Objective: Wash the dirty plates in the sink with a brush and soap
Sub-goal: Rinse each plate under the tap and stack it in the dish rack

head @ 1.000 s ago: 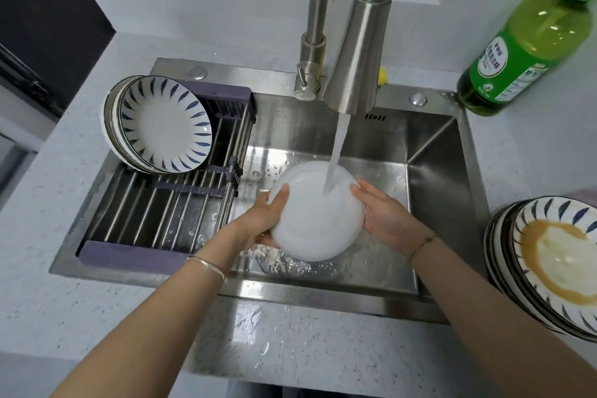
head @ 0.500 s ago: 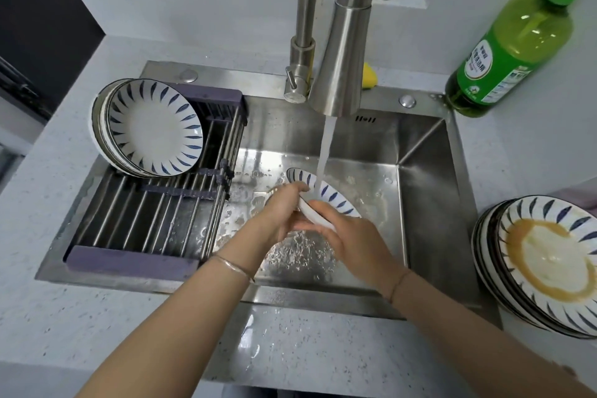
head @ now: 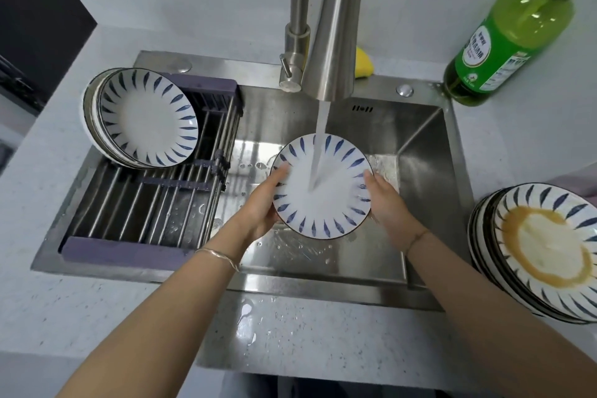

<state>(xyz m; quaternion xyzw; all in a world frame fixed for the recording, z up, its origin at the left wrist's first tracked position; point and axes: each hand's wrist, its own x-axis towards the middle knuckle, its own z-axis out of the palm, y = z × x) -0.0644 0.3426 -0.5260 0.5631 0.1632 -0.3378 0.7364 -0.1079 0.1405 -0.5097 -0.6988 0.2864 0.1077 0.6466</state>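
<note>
A white plate with blue leaf marks (head: 326,203) is held face up over the steel sink (head: 423,145), under the running stream from the faucet (head: 336,52). My left hand (head: 265,200) grips its left rim with the thumb on top. My right hand (head: 386,200) grips the right rim. A stack of dirty plates (head: 546,252) with brown sauce on the top one sits on the counter at the right. Washed plates (head: 142,119) lean in the drying rack at the left. No brush is in view.
A green soap bottle (head: 513,29) stands at the sink's back right corner. A yellow sponge (head: 363,63) peeks out behind the faucet. The purple-framed drying rack (head: 151,203) spans the sink's left half. Jars line the back ledge. The front counter is wet.
The plate was bottom up under the water, then tilted on edge, and now faces up under the stream. Both hands shifted to grip its opposite rims.
</note>
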